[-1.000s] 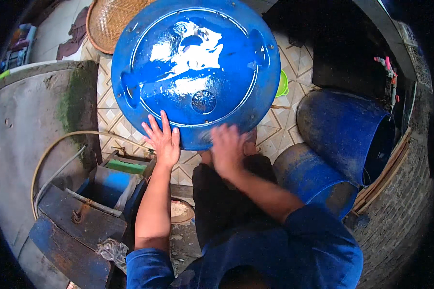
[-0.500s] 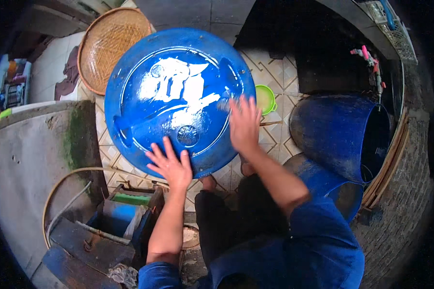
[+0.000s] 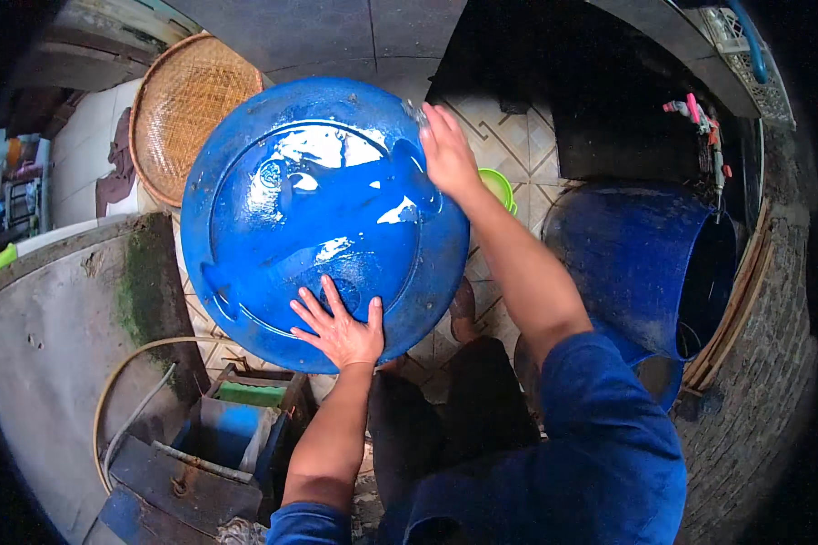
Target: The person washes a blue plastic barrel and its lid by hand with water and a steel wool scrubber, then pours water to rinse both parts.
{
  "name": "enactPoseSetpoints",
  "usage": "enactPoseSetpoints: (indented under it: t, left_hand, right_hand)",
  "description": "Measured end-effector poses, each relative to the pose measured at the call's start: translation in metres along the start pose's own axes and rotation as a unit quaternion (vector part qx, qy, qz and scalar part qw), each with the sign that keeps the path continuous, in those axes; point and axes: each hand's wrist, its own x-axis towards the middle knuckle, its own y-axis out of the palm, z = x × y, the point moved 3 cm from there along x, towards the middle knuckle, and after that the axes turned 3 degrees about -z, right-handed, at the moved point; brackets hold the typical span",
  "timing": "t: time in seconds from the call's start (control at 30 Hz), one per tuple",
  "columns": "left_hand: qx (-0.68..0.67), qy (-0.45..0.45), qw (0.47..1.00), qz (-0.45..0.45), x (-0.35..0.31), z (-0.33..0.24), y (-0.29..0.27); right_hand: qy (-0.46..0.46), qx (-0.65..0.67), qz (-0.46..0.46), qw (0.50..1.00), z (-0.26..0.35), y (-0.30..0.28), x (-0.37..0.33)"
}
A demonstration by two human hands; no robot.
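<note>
In front of me stands a big round blue plastic drum (image 3: 327,218), its wet, shiny end facing up. My left hand (image 3: 341,336) lies flat on its near edge, fingers spread. My right hand (image 3: 449,153) is at the far right rim, its fingers curled over a small greyish scouring pad (image 3: 415,113). Only a little of the pad shows past the fingertips, and it is blurred.
A woven bamboo tray (image 3: 191,113) leans behind the drum at the left. A green bowl (image 3: 498,186) is on the tiled floor to the right. Blue barrels (image 3: 623,254) lie farther right, near a pink-handled tap (image 3: 695,109). A wooden box (image 3: 232,427) stands at the near left.
My right hand has moved with the scouring pad away from me, from the drum's right side up to its far right rim. My left hand stays pressed on the near edge.
</note>
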Motion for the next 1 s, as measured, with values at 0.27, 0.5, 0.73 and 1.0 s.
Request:
enactPoseSetpoints:
  t: [0.27, 0.5, 0.73, 1.0]
  left_hand:
    - [0.012, -0.012, 1.000, 0.004, 0.001, 0.006, 0.001]
    - [-0.002, -0.015, 1.000, 0.019, 0.003, 0.008, -0.004]
    - [-0.034, -0.004, 0.999, 0.018, 0.005, 0.009, -0.008]
    - [-0.071, -0.013, 0.997, 0.031, 0.001, 0.016, -0.004]
  right_hand:
    - [0.088, 0.013, 0.016, 0.996, 0.025, -0.025, -0.137]
    - [0.041, -0.081, 0.020, 0.996, 0.021, -0.003, -0.045]
    - [-0.089, -0.138, 0.042, 0.986, 0.047, 0.086, 0.110]
    - [-0.236, -0.204, 0.206, 0.927, 0.231, 0.200, 0.118]
